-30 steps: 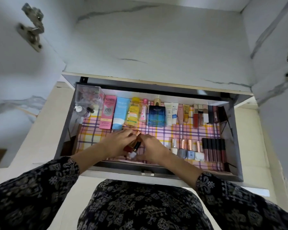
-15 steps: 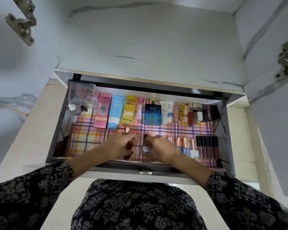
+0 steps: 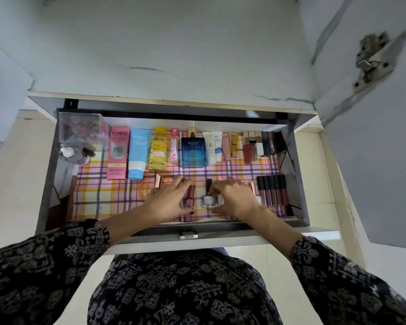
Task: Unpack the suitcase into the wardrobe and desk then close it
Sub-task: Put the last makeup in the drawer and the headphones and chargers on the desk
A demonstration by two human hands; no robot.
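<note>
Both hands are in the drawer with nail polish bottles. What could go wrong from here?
1. The red polish in the left hand and the pale polish in the right hand are close together; they might clink or shove each other as they are placed.
2. The right hand lies close beside the lip gloss row; pulling out could nudge it out of line.

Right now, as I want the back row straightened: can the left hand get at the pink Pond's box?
Probably yes: the Pond's box lies uncovered in the drawer, beyond the left hand, though that hand must first release the red nail polish bottle it grips.
</note>
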